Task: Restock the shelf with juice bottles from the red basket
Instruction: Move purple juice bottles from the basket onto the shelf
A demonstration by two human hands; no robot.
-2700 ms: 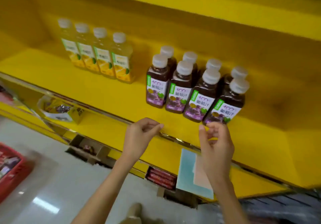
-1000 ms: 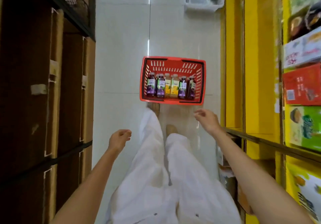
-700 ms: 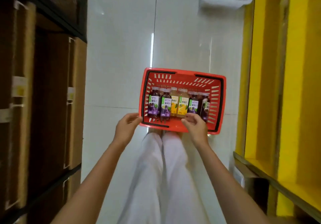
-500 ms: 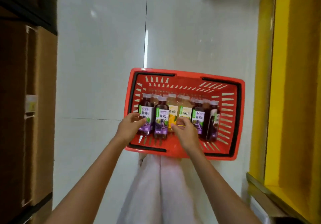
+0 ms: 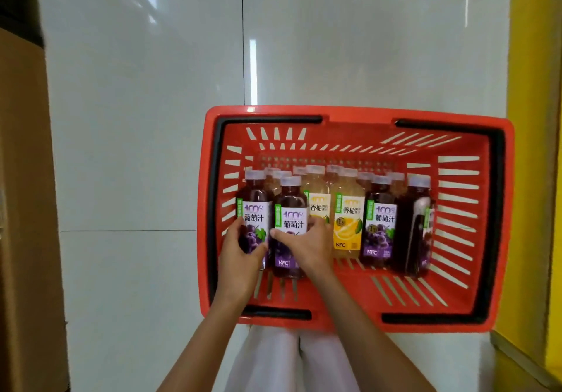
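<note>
Gripping bottles inside the red basket (image 5: pixel 359 115) on the floor: the left hand (image 5: pixel 240 258) was curled round the leftmost grape juice bottle (image 5: pixel 254 206), the right hand (image 5: pixel 307 245) round the second grape juice bottle (image 5: pixel 290 209). Neither looked lifted yet. Pomelo juice bottles (image 5: pixel 349 218) and more grape ones sat to their right, so most restocking was probably left.

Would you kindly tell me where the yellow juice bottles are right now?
In the head view, the yellow juice bottles sit mid-row in the red basket, between purple grape bottles, just beside the right hand.
</note>
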